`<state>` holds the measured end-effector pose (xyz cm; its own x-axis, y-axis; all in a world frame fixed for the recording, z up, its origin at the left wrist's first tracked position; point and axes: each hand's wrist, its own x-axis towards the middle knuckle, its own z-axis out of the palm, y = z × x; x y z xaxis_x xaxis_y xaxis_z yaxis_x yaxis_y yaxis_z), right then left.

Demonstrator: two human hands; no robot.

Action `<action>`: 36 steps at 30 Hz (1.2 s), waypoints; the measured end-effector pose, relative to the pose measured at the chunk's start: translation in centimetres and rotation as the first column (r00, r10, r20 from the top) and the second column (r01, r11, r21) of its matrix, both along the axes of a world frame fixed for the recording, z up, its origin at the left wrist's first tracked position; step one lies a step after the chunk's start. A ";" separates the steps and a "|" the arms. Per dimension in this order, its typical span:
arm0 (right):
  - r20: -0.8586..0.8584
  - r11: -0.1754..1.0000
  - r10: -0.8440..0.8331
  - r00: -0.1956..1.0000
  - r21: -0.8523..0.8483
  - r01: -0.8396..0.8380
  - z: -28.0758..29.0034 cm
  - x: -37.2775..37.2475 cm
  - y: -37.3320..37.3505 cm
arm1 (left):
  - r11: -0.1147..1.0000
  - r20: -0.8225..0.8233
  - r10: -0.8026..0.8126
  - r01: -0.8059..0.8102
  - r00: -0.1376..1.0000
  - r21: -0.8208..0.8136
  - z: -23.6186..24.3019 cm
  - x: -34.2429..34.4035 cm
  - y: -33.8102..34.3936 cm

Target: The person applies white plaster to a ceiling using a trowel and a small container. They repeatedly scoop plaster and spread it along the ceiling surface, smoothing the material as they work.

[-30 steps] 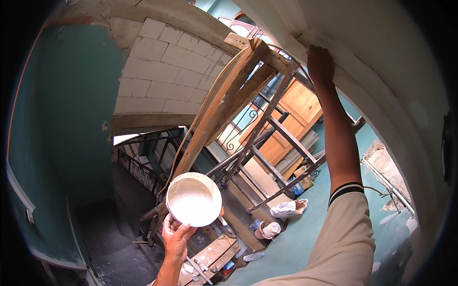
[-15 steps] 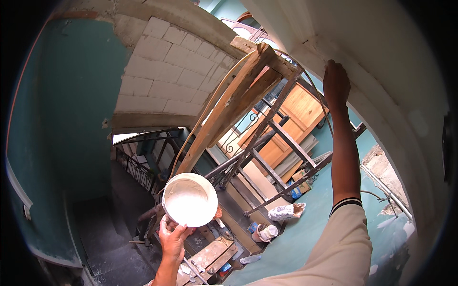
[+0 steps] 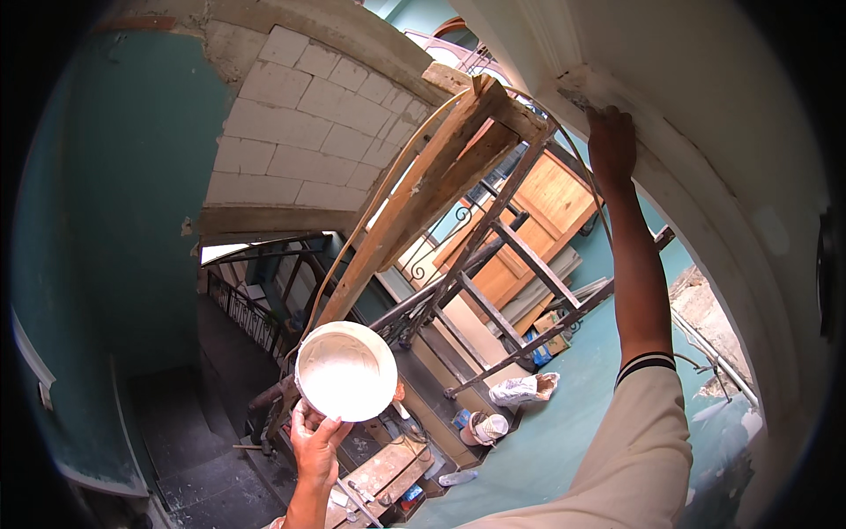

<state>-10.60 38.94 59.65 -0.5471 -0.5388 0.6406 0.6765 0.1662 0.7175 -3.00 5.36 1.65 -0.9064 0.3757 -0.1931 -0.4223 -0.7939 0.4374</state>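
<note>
My left hand (image 3: 315, 441) grips the lower rim of a round white tub (image 3: 388, 384), thumb over the edge. White paste (image 3: 344, 377) coats the inside of the tub. Up at the right, my right hand (image 3: 612, 141) is closed against the pale ceiling moulding (image 3: 674, 181), near the corner where its lines meet. A small dark patch shows just beyond the fingertips. What the right fingers hold, if anything, I cannot make out.
Wooden beams (image 3: 414, 189) and a dark metal frame (image 3: 538, 260) stand ahead. A drop with stairs (image 3: 189, 441) lies at lower left. Below are a splattered plank (image 3: 379, 476), a bucket (image 3: 487, 428) and a torn white sack (image 3: 524, 389). A teal wall (image 3: 564, 423) runs along the right.
My right hand has shifted slightly left along the moulding, and a dark patch now shows by its fingertips. The tub stays in my left hand, and the view has moved a little.
</note>
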 end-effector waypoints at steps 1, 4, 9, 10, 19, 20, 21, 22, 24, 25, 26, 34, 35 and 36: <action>0.020 0.998 0.058 0.998 0.027 -0.059 -0.1 -0.5 0.1 | 1.000 -0.001 0.004 -0.004 1.000 -0.002 0.1 0.0 -0.1; 0.002 0.996 0.071 0.997 0.046 -0.071 0.1 -1.1 -0.5 | 1.000 -0.001 0.013 -0.013 1.000 -0.003 0.3 0.0 -0.3; 0.072 0.994 0.034 0.997 0.096 -0.041 0.4 -1.4 0.2 | 1.000 0.004 0.021 -0.021 1.000 -0.009 0.1 0.0 -0.5; 0.062 0.995 0.032 0.998 0.093 -0.038 0.1 -1.6 -0.1 | 0.999 0.012 0.030 -0.030 0.999 -0.010 0.2 0.0 -0.5; 0.056 0.991 -0.022 0.998 0.130 0.015 0.7 -1.7 -1.0 | 1.000 0.008 0.029 -0.029 1.000 0.010 -0.2 -0.1 -0.2; 0.049 0.992 -0.062 0.997 0.111 0.057 0.6 -1.7 -0.9 | 1.000 0.008 0.026 -0.027 1.000 0.011 -0.3 -0.1 -0.1; 0.059 0.994 -0.039 0.997 0.101 0.033 0.4 -1.7 -0.6 | 1.000 0.009 0.029 -0.029 1.000 0.011 -0.5 -0.2 0.0; 0.069 0.996 -0.015 0.997 0.091 0.009 0.2 -1.4 -0.4 | 0.999 0.009 0.031 -0.031 0.999 0.012 -0.6 -0.2 0.1; 0.045 0.996 0.000 0.999 0.089 -0.004 0.0 -1.3 -0.5 | 1.000 0.017 0.026 -0.026 1.000 0.001 -0.6 -0.1 -0.1; 0.012 0.995 -0.008 1.000 0.097 0.007 0.0 -1.3 -1.0 | 1.000 0.021 0.023 -0.023 1.000 -0.004 -0.6 0.0 -0.2; -0.021 0.994 -0.015 1.000 0.104 0.017 0.1 -1.4 -1.3 | 1.000 0.021 0.021 -0.021 1.000 -0.004 -0.5 0.0 -0.2; -0.017 0.996 -0.044 0.999 0.071 0.045 0.0 -2.3 -1.8 | 0.999 0.030 0.043 -0.043 0.999 -0.005 -0.8 0.1 0.0; -0.051 0.996 -0.048 0.998 0.067 0.052 0.2 -2.4 -1.9 | 0.999 0.029 0.046 -0.045 0.999 -0.007 -0.7 0.2 0.0; -0.039 0.996 -0.063 0.997 0.060 0.065 0.3 -2.3 -1.7 | 0.999 0.025 0.039 -0.039 0.999 -0.010 -0.6 0.1 -0.1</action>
